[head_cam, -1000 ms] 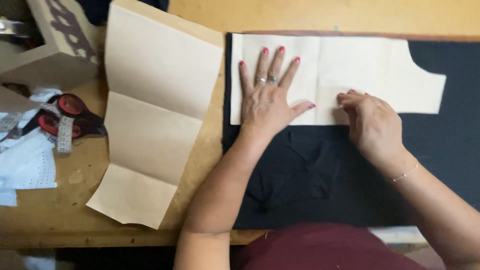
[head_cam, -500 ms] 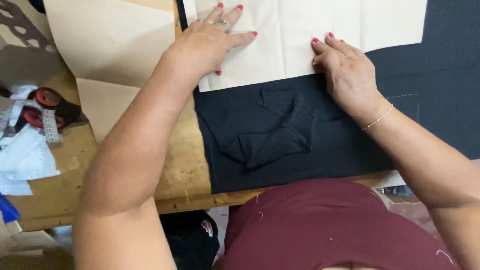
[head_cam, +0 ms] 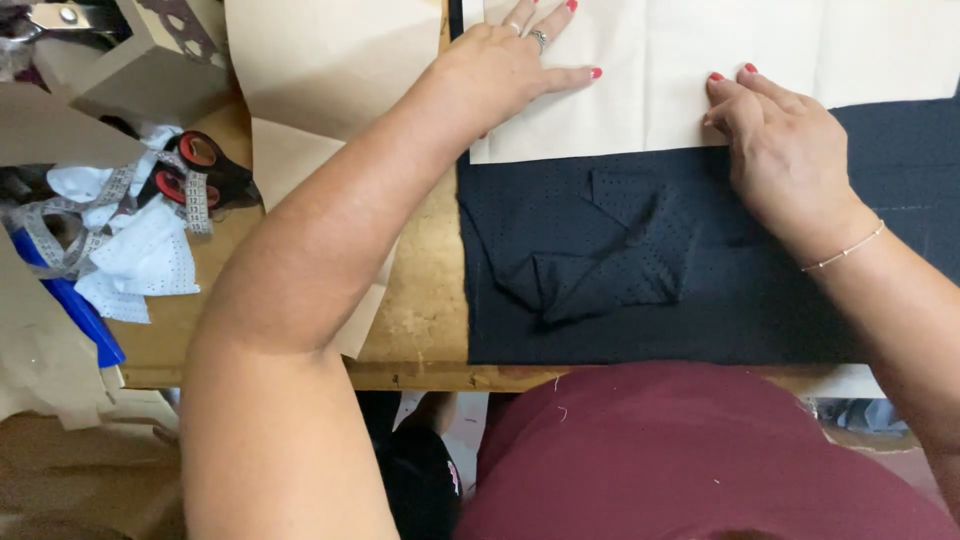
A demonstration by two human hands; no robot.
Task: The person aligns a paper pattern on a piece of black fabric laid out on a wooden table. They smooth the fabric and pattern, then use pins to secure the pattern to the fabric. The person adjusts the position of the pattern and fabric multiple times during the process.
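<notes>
Since half a second ago our view has barely shifted: both hands still press the same pale sheet, and the dark cloth's rumpled fold lies where it did. At the far left we see a blue flat object (head_cam: pixel 75 310) poking out under white perforated fabric scraps (head_cam: pixel 145 260), with a measuring tape (head_cam: pixel 60 225) looped over them and red-handled scissors (head_cam: pixel 195 170) just beside. Behind these stands a brown cardboard piece (head_cam: pixel 150 70). Next comes a tan paper pattern (head_cam: pixel 330 70), creased across, lying on the wooden table (head_cam: pixel 420 310) and partly hidden by our left forearm. Our left hand (head_cam: pixel 505 70) lies flat and open, fingers spread, palm down on the left part of the cream paper pattern piece (head_cam: pixel 650 90); it grips nothing, only presses. A ring shows on one finger. The cream piece rests on top of the black dotted fabric (head_cam: pixel 700 300), which covers the table's right half and reaches its near edge, with a crumpled fold near the middle. Our right hand (head_cam: pixel 785 150) is also open, fingertips (head_cam: pixel 722 95) pressing the lower edge of the cream piece, heel on the black fabric; a thin bracelet (head_cam: pixel 845 248) circles the wrist.
</notes>
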